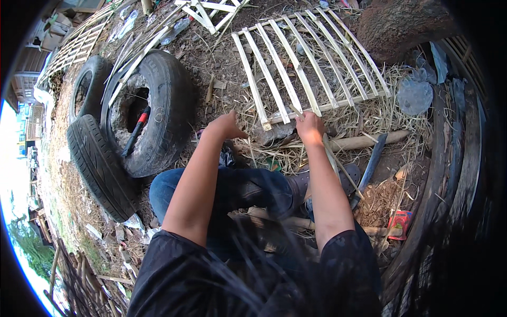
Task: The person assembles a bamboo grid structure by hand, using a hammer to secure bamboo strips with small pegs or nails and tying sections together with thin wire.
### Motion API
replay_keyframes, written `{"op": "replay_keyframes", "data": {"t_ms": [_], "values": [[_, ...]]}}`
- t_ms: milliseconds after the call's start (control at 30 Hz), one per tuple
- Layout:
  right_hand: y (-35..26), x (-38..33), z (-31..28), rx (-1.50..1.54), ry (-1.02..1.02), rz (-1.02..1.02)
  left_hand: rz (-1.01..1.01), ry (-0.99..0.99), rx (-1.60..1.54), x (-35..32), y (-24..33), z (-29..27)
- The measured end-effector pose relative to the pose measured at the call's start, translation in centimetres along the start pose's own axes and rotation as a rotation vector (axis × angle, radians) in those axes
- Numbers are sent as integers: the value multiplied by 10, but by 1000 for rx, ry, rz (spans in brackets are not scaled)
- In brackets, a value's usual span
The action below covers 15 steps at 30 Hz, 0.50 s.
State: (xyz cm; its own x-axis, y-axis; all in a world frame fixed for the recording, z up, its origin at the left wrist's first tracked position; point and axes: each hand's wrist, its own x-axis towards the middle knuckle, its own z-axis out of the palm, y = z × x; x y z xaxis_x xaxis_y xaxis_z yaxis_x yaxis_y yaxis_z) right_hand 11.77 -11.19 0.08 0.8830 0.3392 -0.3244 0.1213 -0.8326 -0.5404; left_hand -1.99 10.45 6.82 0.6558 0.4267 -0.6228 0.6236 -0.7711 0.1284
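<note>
On the ground (208,66), we find three black tyres (171,105) grouped toward the left edge, a tree trunk (401,29) at the far right corner, clear plastic (414,97) and a red packet (402,218) near the right edge.

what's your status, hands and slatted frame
Right hand gripping thin strip. Left hand open. Slatted frame lies ahead. Wooden pole lies close by its near side.

Open passage is left over the littered ground (214,61) between the large tyre (170,95) and the slatted frame (299,70), and gaps are left between the slats. Leftward reach is blocked by the tyre; at the frame's far right, the way is closed by the tree trunk (404,26). Rightward of the right hand (310,128), passage is obstructed by a wooden pole (367,139) and a dark flat bar (374,165).
</note>
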Motion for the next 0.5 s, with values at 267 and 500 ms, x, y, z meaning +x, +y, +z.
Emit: {"op": "replay_keyframes", "data": {"t_ms": [267,500], "values": [[5,1,-10,-28,32,12,404,85,-105,-112,21,-97],[3,0,6,-56,42,-6,232,-131,118,-31,-1,-25]]}}
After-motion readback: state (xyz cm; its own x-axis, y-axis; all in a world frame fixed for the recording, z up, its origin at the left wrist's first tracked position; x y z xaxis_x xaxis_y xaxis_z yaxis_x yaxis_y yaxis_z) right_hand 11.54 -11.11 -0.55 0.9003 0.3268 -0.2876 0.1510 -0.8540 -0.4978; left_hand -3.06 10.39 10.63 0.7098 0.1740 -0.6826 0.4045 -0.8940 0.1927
